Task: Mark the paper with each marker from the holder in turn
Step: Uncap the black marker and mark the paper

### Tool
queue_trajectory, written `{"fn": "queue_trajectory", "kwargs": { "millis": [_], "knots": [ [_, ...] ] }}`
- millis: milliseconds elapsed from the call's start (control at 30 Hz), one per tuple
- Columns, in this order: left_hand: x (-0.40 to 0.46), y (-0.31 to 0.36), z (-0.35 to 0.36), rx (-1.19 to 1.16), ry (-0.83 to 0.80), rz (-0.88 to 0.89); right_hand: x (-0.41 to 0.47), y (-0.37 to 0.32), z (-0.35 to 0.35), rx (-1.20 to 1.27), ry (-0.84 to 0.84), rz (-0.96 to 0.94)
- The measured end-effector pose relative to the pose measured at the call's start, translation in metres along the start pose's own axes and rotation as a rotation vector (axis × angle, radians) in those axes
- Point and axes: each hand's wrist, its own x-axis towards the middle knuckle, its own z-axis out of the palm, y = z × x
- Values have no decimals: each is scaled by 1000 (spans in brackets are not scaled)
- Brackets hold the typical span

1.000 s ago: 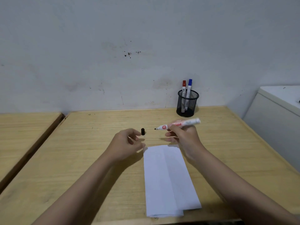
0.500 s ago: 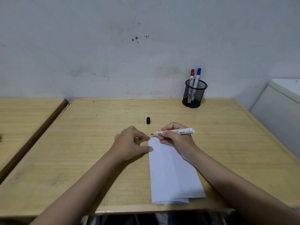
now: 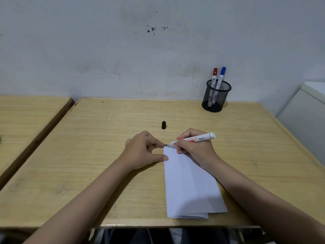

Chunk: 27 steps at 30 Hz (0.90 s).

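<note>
A folded white paper [image 3: 190,184] lies on the wooden desk [image 3: 91,155] in front of me. My right hand [image 3: 195,148] grips an uncapped white marker [image 3: 200,139], its black tip at the paper's far left corner. My left hand [image 3: 142,152] rests on the desk beside the paper, thumb and forefinger touching its left edge. The marker's black cap [image 3: 163,125] stands on the desk just beyond my hands. A black mesh holder [image 3: 216,95] at the back right holds a red-capped marker [image 3: 214,76] and a blue-capped marker [image 3: 221,75].
A second wooden desk [image 3: 26,120] adjoins on the left with a narrow gap between. A white cabinet [image 3: 306,117] stands at the right. A grey wall rises behind the desk.
My left hand set the black cap down on the desk and came to the paper's edge. My right hand lowered the marker tip to the paper's far corner.
</note>
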Motion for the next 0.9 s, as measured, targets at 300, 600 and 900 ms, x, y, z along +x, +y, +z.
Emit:
{"fn": "queue_trajectory", "kwargs": {
  "millis": [300,600,900],
  "knots": [
    [1,0,0,-58,-14,-21,1,4,0,-19,-5,-18],
    [5,0,-2,-62,-36,-49,3,7,2,-70,-12,-44],
    [5,2,-4,-61,-52,-81,3,7,2,-53,-44,-27]
  ]
}}
